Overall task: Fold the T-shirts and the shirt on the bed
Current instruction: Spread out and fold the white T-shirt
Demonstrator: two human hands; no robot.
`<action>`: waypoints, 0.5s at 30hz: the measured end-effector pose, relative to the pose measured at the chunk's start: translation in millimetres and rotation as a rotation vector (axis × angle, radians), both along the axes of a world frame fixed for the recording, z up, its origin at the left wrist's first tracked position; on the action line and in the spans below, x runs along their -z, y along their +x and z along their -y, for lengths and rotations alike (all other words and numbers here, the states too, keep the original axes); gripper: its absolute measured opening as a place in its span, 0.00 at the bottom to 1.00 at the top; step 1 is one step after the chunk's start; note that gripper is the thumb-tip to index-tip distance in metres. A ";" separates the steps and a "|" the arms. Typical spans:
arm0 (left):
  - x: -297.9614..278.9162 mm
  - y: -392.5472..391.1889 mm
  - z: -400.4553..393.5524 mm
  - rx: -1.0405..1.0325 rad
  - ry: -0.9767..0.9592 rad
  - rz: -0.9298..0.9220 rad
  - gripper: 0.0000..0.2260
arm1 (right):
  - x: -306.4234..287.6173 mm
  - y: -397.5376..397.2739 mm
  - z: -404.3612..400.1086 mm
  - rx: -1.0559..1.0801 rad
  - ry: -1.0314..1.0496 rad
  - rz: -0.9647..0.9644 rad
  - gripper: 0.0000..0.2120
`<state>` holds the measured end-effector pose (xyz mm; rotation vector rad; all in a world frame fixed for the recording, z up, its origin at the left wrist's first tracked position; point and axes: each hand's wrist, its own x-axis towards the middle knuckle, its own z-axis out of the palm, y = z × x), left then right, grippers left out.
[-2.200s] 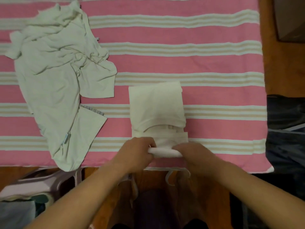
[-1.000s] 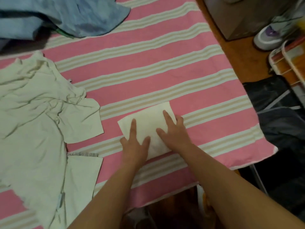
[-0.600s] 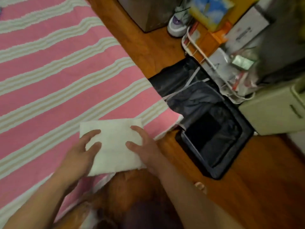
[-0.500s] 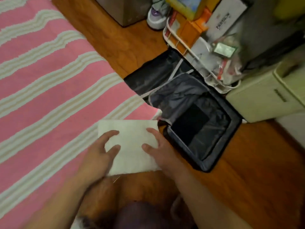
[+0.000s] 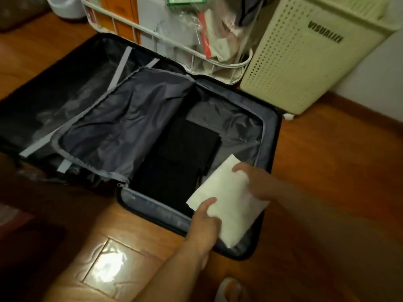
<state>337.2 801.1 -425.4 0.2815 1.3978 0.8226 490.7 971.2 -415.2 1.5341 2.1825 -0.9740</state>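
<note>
Folded T-shirt [image 5: 226,203]: plain cream-white cloth, no print showing. Open hard-shell suitcase [image 5: 271,136]: black shell and rim, grey lining; grey zipped divider flap [image 5: 122,127] with paler grey zip edge; pale grey straps across the dark far half. Folded garment [image 5: 178,158] lying in the suitcase: solid black. Perforated plastic laundry hamper [image 5: 305,62]: pale cream-yellow, dotted with small holes, black lettering. Wire basket [image 5: 196,59]: white. Wooden floor [image 5: 327,171]: glossy orange-brown, with a white glare patch.

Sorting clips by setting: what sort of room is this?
Probably a bedroom or other home room: an open suitcase on a wooden floor, a perforated laundry hamper and a cluttered white wire rack beside it.
</note>
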 end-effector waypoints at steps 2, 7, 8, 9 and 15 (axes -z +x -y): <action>23.9 19.2 -24.8 0.024 0.011 0.033 0.25 | 25.9 -1.8 -37.7 -0.007 0.094 -0.030 0.29; 78.0 12.8 -47.3 0.675 0.112 -0.796 0.16 | 111.9 -5.7 -80.0 -0.060 0.234 0.118 0.31; 84.9 6.0 -42.9 0.843 0.146 -0.964 0.15 | 128.7 -8.9 -71.8 -0.003 0.220 0.089 0.31; 91.5 -1.1 -33.5 0.972 0.194 -1.096 0.14 | 146.5 -12.6 -59.4 0.061 0.211 0.064 0.32; 119.7 -30.1 4.6 1.125 0.385 -1.369 0.12 | 191.5 -30.2 14.6 0.193 0.058 0.131 0.52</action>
